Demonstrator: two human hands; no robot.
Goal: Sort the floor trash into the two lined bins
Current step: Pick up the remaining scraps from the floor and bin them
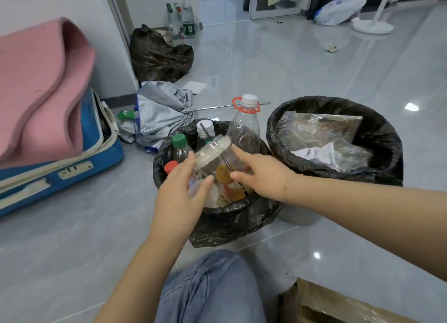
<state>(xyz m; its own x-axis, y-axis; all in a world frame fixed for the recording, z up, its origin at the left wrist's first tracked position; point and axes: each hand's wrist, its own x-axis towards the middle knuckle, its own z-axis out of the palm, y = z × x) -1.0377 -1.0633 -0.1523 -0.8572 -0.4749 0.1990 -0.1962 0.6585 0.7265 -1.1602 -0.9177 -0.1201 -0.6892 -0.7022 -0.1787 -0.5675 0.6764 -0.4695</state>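
A person's left hand [180, 192] and right hand [262, 175], fingers straight, steady a clear plastic lidded cup [215, 158] atop the bottle-crammed left black-lined bin [225, 216]; the right black-lined bin [377, 148] holds plastic wrappers and paper; a crumpled scrap [331, 48] and flat white paper [195, 86] still litter the glossy grey tiled floor [302, 63], so sorting looks largely done.

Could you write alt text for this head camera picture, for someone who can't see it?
Seen from above, a person's left hand and right hand hover with straight fingers either side of a clear lidded cup over a black-lined bin full of plastic bottles. A second lined bin to the right holds plastic bags and paper, on a glossy grey floor.
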